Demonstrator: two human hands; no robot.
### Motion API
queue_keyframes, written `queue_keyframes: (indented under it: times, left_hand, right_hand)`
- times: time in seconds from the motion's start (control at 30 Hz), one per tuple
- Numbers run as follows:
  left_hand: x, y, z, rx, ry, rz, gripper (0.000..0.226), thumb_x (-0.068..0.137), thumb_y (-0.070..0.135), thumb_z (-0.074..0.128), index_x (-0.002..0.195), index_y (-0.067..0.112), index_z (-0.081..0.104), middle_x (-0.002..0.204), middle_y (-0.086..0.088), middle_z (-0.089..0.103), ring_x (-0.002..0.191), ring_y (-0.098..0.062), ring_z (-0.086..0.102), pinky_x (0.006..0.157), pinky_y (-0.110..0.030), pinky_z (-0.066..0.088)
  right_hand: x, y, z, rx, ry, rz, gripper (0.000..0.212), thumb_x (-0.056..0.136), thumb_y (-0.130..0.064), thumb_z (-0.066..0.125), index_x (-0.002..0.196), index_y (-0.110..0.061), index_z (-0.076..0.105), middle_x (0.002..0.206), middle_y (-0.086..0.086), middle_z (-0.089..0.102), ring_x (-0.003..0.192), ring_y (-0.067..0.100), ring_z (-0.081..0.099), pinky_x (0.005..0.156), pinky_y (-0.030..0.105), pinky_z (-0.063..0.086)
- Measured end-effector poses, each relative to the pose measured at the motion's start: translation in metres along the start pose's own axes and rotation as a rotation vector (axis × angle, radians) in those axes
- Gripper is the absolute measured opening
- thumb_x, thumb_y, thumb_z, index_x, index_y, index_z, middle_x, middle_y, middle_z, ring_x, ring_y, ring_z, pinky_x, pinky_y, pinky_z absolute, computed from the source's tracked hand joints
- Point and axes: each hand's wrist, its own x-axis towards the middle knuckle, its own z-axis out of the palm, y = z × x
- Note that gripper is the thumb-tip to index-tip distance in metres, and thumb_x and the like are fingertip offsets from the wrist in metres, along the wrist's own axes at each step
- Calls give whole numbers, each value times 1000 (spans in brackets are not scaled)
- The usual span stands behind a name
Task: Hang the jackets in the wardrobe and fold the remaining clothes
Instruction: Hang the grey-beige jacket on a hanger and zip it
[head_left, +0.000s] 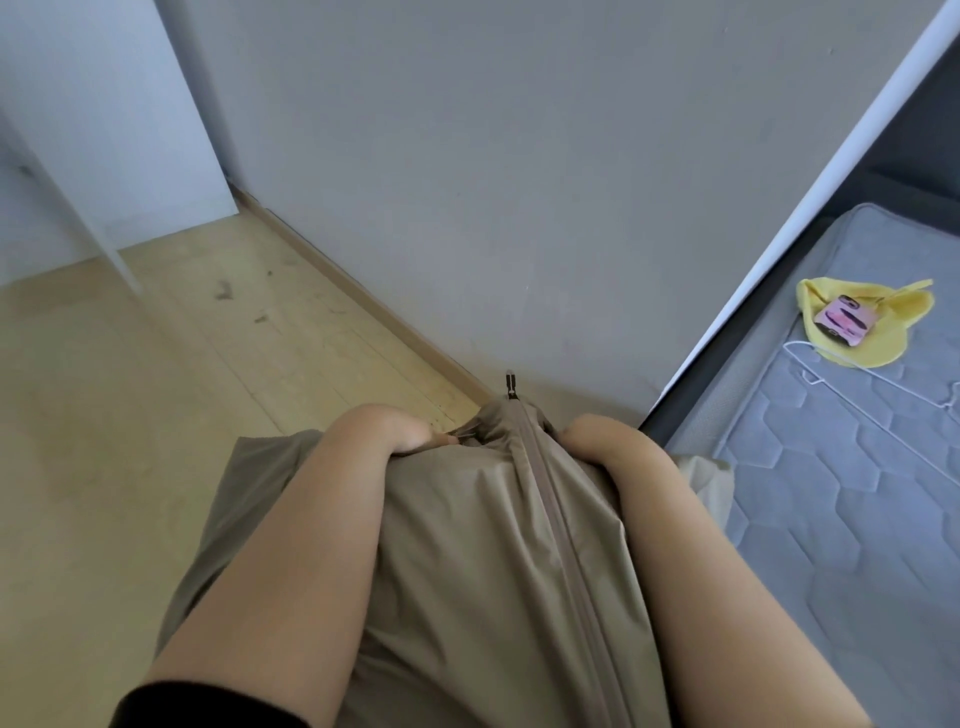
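The zipped jacket (467, 545) is held up before the body, its top gripped by the left hand (400, 431) and seemingly the right hand (597, 436), fingers hidden behind cloth, probably to fall straight for the hanger (883, 384) on the mattress (831, 519)

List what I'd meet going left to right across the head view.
White cabinet → left hand → zipper pull of the jacket → right hand → yellow cloth on the mattress.
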Motion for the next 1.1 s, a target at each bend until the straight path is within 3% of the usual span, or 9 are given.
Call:
queue_keyframes:
  times: [0.1,0.23,0.37,0.53,0.63,0.73,0.83,0.93,1.1]
  left_hand:
    - [1,2,0,-57,-87,-15,59,98,53,37,141,14,44,145,-8,43,128,-27,46,99,-33,36]
    - [-1,0,1,58,-79,-39,43,100,33,40,136,11,48,142,-10,47,126,-27,49,98,-34,39]
    - [6,-4,2,33,165,-87,37,98,27,45,127,7,55,133,-13,53,120,-29,52,95,-36,40]
    - [13,-5,-7,-185,831,-79,29,97,37,49,98,14,66,103,-9,66,96,-29,60,72,-31,38]
    - [4,0,-7,-203,1212,79,27,94,27,54,72,12,51,86,-14,65,78,-33,55,65,-33,25]
    - [-6,5,-5,-213,1453,235,24,79,10,70,62,6,54,65,-18,58,62,-37,54,59,-35,25]
    - [-12,8,-4,-221,1667,366,15,77,12,65,64,5,60,61,-14,56,56,-34,54,57,-37,35]
    - [-13,10,-2,-215,1771,410,23,81,21,52,68,7,63,64,-12,56,59,-33,54,62,-38,27]
    - [-15,9,1,-207,1783,393,25,83,23,51,69,6,64,64,-12,55,59,-32,54,62,-37,24]
  right_hand:
    - [-9,-5,-9,-22,-136,-7,43,100,-32,35,133,-10,53,141,10,49,125,25,49,87,27,34]
    - [-17,-9,-16,134,-272,21,42,101,-32,37,137,-12,48,143,7,46,125,23,48,86,25,33]
    - [-13,-8,-11,68,-212,35,46,100,-35,37,138,-12,46,146,8,44,129,24,44,92,29,33]
    - [-3,-4,-2,72,467,175,40,87,-31,39,121,-13,50,127,9,52,123,29,40,106,58,22]
    - [-8,5,-6,270,867,58,32,85,-15,42,114,-9,54,117,12,58,111,31,47,106,51,25]
    - [-20,9,-12,595,1042,-65,37,87,-6,43,123,-6,54,121,14,58,110,34,51,102,44,32]
    - [-28,4,-29,776,1070,-109,34,95,-17,42,125,-9,56,127,15,50,113,33,49,101,40,36]
    - [-37,-4,-49,614,1090,-246,31,96,-21,45,120,-9,62,126,12,53,117,30,45,102,36,32]
    - [-42,-19,-66,500,754,-391,3,90,-20,56,89,-18,58,77,-2,60,77,22,55,72,33,45]
